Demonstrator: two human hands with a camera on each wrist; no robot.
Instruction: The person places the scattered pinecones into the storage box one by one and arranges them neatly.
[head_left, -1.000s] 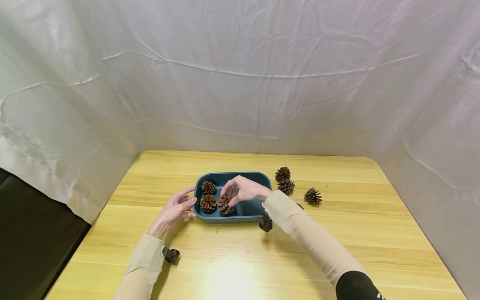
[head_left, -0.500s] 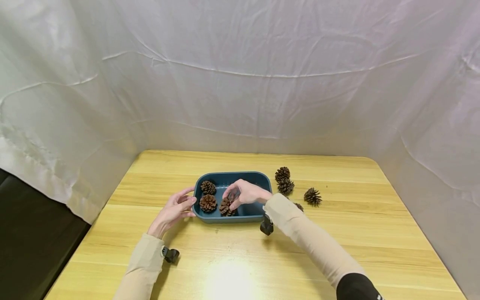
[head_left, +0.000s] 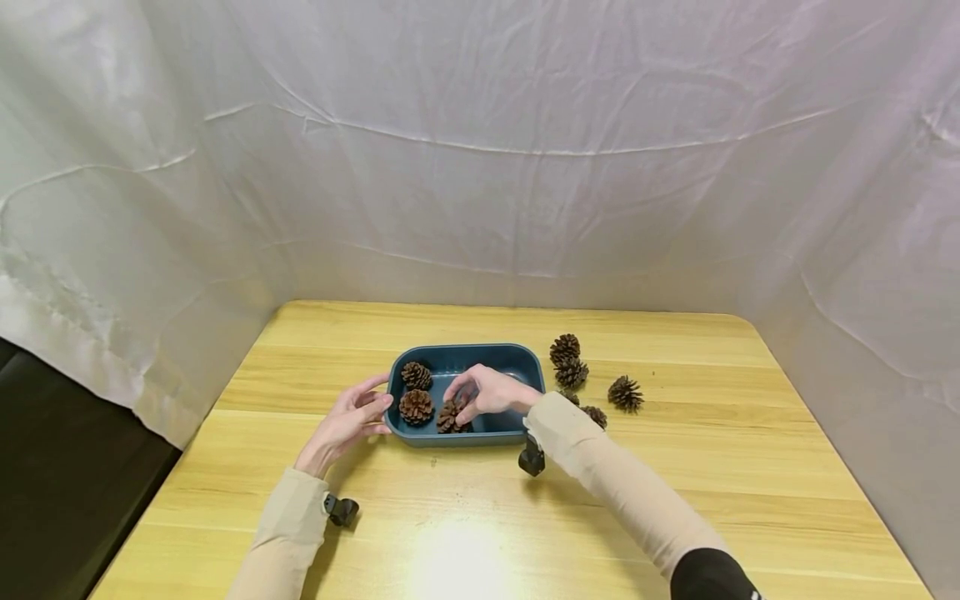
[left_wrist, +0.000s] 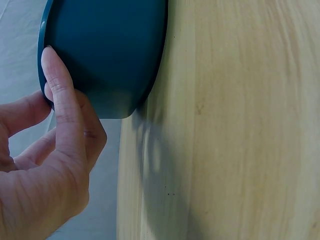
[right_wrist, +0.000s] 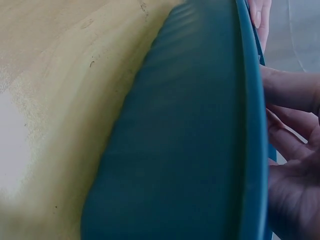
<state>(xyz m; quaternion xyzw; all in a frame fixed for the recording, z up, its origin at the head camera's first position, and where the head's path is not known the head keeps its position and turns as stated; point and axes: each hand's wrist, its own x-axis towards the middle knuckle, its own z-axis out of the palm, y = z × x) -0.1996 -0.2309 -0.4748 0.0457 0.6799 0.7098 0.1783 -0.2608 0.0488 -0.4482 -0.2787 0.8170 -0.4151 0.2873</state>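
A dark teal rectangular box (head_left: 480,438) lies on the table. My left hand (head_left: 348,422) grips its left end, fingers bent at the rim; the left wrist view shows this hand (left_wrist: 60,145) against the box's end (left_wrist: 110,60). Reaching in over the near right side, my right hand (head_left: 491,392) holds a pine cone (head_left: 448,419) low in the box. Two other pine cones sit at the left inside: a reddish-brown one (head_left: 416,407) and a darker one (head_left: 416,375) behind it. The right wrist view shows the box's wall (right_wrist: 185,125) hiding the held cone.
On the wooden table (head_left: 360,550), several pine cones lie right of the box, among them a back one (head_left: 565,348), one touching it (head_left: 572,373), and a spiky one (head_left: 625,393). The right sleeve (head_left: 600,458) passes beside others. A pale curtain (head_left: 480,208) hangs behind.
My right hand has lowered slightly with the pine cone, toward the box floor. More of the cones beside the right sleeve now show. The left hand and box have stayed put.
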